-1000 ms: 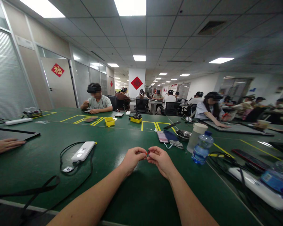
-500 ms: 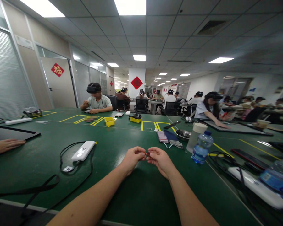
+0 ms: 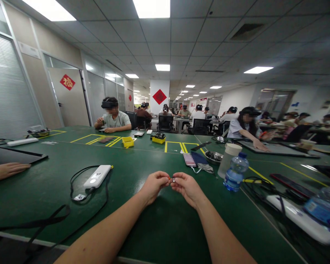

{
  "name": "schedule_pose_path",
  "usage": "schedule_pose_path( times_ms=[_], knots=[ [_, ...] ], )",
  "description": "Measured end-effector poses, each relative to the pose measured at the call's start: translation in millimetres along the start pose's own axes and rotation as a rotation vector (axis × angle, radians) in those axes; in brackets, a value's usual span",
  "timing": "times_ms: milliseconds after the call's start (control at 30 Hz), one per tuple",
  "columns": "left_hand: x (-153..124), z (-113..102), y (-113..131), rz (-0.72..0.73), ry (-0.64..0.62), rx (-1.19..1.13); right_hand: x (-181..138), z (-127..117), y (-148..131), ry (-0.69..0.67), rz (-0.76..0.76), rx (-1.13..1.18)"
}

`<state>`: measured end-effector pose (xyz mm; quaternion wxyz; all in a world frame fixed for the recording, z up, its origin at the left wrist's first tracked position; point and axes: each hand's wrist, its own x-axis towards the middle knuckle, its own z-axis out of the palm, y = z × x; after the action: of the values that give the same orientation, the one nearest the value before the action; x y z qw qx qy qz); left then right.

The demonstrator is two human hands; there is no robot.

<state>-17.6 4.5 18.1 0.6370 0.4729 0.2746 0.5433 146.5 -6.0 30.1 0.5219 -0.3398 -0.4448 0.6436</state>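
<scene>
Above the green table (image 3: 132,227), my left hand (image 3: 154,186) and my right hand (image 3: 186,187) meet almost tip to tip. A tiny orange-red piece (image 3: 169,179) is pinched between my left thumb and forefinger. Between the right thumb and fingers sits a tiny dark piece (image 3: 173,179) with a silvery glint. Both pieces are too small to name, and the fingertips partly hide them. Whether the two pieces touch I cannot tell.
To the left lies a white power bank (image 3: 98,176) with a black cable. Right of my hands stand a water bottle (image 3: 235,172), a pale tumbler (image 3: 227,161) and a metal bowl (image 3: 213,157). A co-worker's hand (image 3: 9,171) rests at far left; yellow trays (image 3: 128,142) lie farther back.
Both hands stay nearly in place. The small piece in my right fingers looked dark red before and now shows a silvery glint; the right fingers have shifted slightly.
</scene>
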Motion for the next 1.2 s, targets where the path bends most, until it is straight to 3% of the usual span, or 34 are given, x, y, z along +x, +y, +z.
schedule_pose_path(
  times_ms=[367, 600, 900, 1200],
  knots=[
    [-0.9, 0.9, 1.6, 0.006, -0.003, 0.019, 0.9, 1.4, 0.4, 0.033, -0.029, -0.065],
    [0.3, -0.5, -0.9, -0.091, 0.023, 0.011, 1.2, -1.4, 2.2, 0.016, 0.043, -0.053],
    [0.3, -1.1, -2.6, -0.008, 0.028, 0.058, 2.2, -3.3, 1.9, 0.026, -0.022, -0.057],
    [-2.5, 2.8, 0.6, -0.004, -0.032, 0.075, 1.4, -3.6, 2.1, -0.055, -0.015, 0.048]
  ],
)
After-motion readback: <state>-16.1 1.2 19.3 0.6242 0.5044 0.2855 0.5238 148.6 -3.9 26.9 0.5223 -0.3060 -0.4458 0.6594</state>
